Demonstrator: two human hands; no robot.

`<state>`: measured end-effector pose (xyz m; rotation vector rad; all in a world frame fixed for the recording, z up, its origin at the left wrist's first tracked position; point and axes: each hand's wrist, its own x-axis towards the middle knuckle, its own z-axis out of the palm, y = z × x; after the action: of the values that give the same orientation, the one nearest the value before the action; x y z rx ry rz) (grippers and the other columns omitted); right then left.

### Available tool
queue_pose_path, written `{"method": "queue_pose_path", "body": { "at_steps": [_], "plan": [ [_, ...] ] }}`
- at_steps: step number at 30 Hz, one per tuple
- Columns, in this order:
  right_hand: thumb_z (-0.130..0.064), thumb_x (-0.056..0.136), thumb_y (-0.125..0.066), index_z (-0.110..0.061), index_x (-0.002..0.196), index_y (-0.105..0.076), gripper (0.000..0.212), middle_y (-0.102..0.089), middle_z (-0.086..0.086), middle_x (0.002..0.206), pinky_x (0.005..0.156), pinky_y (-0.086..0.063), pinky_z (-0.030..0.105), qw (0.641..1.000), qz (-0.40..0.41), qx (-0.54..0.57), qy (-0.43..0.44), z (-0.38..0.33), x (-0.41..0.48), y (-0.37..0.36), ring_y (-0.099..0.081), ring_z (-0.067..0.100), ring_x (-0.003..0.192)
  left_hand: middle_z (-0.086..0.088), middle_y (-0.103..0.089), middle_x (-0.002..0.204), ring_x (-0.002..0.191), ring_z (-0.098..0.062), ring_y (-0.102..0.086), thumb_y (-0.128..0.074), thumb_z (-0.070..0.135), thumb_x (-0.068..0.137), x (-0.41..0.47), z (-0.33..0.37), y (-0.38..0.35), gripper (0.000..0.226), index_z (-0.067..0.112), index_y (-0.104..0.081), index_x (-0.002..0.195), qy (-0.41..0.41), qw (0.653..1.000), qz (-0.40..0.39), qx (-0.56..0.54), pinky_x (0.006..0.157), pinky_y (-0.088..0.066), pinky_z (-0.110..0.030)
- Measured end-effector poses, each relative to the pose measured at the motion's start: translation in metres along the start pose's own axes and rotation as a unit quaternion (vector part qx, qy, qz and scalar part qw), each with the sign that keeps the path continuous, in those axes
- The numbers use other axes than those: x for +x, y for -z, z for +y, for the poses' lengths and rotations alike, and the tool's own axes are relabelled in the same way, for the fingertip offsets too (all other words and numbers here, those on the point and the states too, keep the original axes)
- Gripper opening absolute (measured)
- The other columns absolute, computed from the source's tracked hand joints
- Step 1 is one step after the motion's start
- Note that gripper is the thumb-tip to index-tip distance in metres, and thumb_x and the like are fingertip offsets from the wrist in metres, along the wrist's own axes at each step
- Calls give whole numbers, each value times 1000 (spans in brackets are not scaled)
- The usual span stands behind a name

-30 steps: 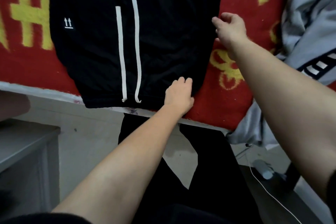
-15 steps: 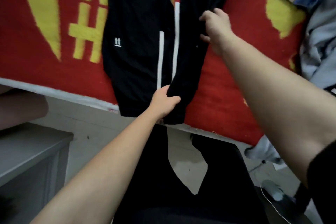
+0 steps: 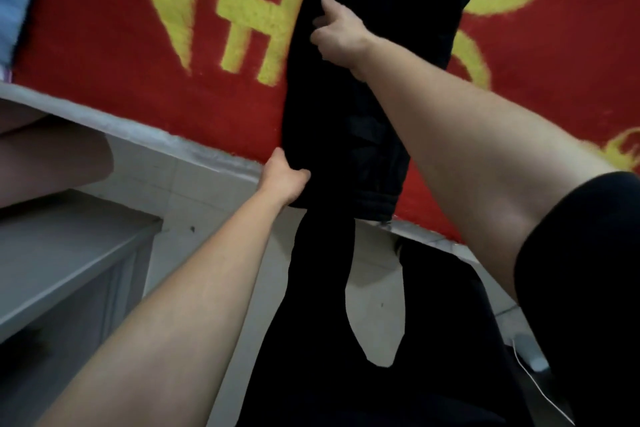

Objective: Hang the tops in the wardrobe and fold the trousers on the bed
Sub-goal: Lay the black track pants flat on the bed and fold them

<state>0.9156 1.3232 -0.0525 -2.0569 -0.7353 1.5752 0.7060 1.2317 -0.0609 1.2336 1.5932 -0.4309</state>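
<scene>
Grip: left hand (image 3: 284, 177) pinched closed on the near left corner of the black soft-knit trousers (image 3: 374, 80), at the waistband end by the bed edge; right hand (image 3: 337, 35) farther up the left edge, fingers curled onto the fabric with the index partly extended, whether it pinches or only presses cannot be told; trousers lie lengthwise as a narrow band, apparently folded leg on leg, on the red plush bed cover with yellow looped motifs (image 3: 173, 55), near end overhanging the pale bed rim (image 3: 145, 135). Step in hand, as judged: squaring the long fold before doubling it end to end; to do well, keep both hands on the same edge, draw taut and level so the layers align, then smooth flat toward the far end. Materials: cover is deep-pile and grippy, likely to drag the knit; trousers matte, limp, ribbed at the waistband; grey smooth-topped cabinet (image 3: 69, 253) at left; white cable (image 3: 540, 388) on the tiled floor.
</scene>
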Motion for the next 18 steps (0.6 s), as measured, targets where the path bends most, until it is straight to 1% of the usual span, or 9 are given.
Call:
{"method": "queue_pose_path", "body": {
  "at_steps": [2, 5, 7, 9, 10, 12, 14, 16, 18],
  "plan": [
    [-3, 92, -46, -11, 155, -29, 65, -50, 7, 146, 105, -45, 25, 999, 43, 19, 2, 11, -7, -3, -51, 16, 131, -12, -62, 118, 109, -30, -59, -68, 18, 83, 1, -2, 1, 40, 8, -53, 119, -1, 1000, -12, 5, 97, -50, -42],
    [-10, 90, -49, -16, 142, -52, 52, -62, 2, 130, 104, -42, 23, 981, 191, 6, 16, 38, -37, 4, -58, 14, 120, -7, -64, 119, 108, -24, -61, -73, 22, 75, -4, 2, 5, 52, 10, -56, 123, 10, 998, -33, -49, 98, -51, -40],
    [-19, 93, -51, -20, 139, -52, 46, -56, 3, 131, 102, -41, 27, 961, 276, -25, -7, 66, -64, 11, -57, 17, 118, -4, -68, 115, 103, -20, -65, -74, 24, 68, -9, 5, 5, 57, 16, -60, 123, 38, 989, -68, -125, 94, -55, -39],
    [-28, 94, -53, -19, 142, -46, 49, -46, 6, 137, 104, -37, 30, 937, 340, -57, -52, 94, -92, 14, -50, 21, 124, -5, -71, 110, 96, -20, -68, -75, 21, 72, -13, 9, 2, 47, 16, -62, 117, 53, 979, -101, -169, 83, -57, -34],
    [-32, 94, -55, -17, 144, -42, 54, -43, 9, 140, 106, -35, 32, 929, 357, -62, -76, 107, -104, 15, -46, 24, 129, -5, -72, 107, 95, -20, -69, -76, 23, 74, -13, 10, 1, 43, 16, -64, 114, 55, 978, -110, -170, 83, -58, -35],
    [-46, 95, -56, -15, 147, -35, 65, -41, 12, 145, 109, -32, 36, 934, 321, -49, -151, 132, -119, 12, -40, 28, 135, -4, -73, 108, 97, -19, -70, -81, 32, 73, -13, 12, -4, 47, 14, -67, 114, 40, 978, -122, -163, 91, -56, -38],
    [-58, 94, -53, -14, 144, -38, 69, -48, 13, 141, 105, -37, 39, 953, 221, -19, -209, 154, -129, 7, -46, 31, 131, -2, -71, 112, 100, -15, -68, -81, 34, 79, -17, 12, -11, 49, 11, -65, 119, 15, 977, -117, -177, 93, -54, -31],
    [-57, 96, -50, -12, 133, -47, 59, -59, 13, 129, 95, -43, 38, 963, 183, 3, -197, 167, -139, 1, -55, 33, 119, 2, -69, 112, 101, -12, -67, -78, 38, 82, -24, 8, -14, 50, 14, -63, 122, 3, 978, -93, -188, 92, -53, -27],
    [-45, 101, -47, -7, 118, -52, 42, -64, 14, 114, 83, -43, 37, 961, 238, -7, -139, 170, -151, -8, -59, 35, 107, 4, -69, 110, 101, -12, -67, -78, 45, 80, -25, -4, -13, 51, 16, -65, 120, -13, 985, -51, -165, 92, -53, -28]
  ]
}}
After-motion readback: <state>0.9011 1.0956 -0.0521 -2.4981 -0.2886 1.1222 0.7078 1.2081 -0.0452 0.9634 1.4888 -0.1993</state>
